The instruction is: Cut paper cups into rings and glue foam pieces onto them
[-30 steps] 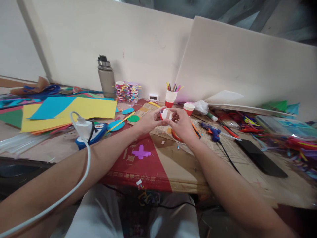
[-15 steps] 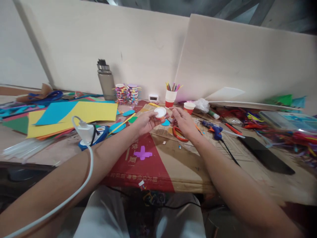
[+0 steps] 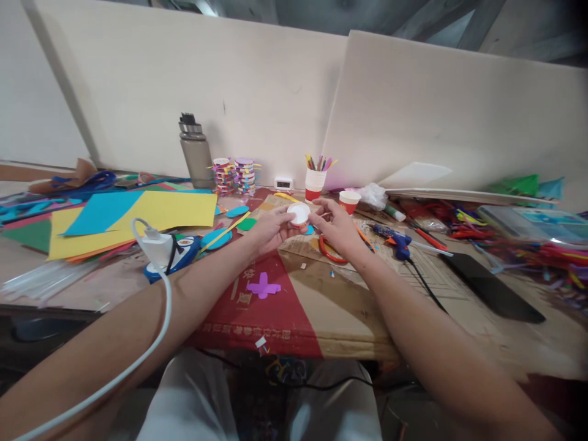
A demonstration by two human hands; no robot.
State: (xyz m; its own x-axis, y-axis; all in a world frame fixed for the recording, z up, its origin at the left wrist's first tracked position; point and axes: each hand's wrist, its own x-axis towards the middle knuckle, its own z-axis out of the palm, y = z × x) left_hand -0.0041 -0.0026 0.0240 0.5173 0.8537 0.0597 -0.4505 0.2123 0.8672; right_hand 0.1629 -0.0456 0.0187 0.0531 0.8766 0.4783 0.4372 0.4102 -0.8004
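Note:
My left hand (image 3: 270,228) grips a small red and white paper cup (image 3: 298,214), its white round end turned toward me. My right hand (image 3: 337,228) sits just to the right of the cup, fingertips touching its side. Both hands hover over a brown and red cardboard sheet (image 3: 294,294) on the table. A purple cross-shaped paper cutout (image 3: 263,286) lies on the cardboard below my left hand. Red-handled scissors (image 3: 328,251) lie under my right hand.
Yellow and blue paper sheets (image 3: 133,214) lie at left, beside a white charger (image 3: 156,245) with its cable. A grey bottle (image 3: 193,153), stacked paper rings (image 3: 234,174), a cup of pencils (image 3: 315,177), another paper cup (image 3: 350,200), a blue glue gun (image 3: 397,242) and a black tablet (image 3: 491,291) surround the work spot.
The cup has turned so its white round end faces me. My right hand let go of it half a second ago and has now come back to touch its side.

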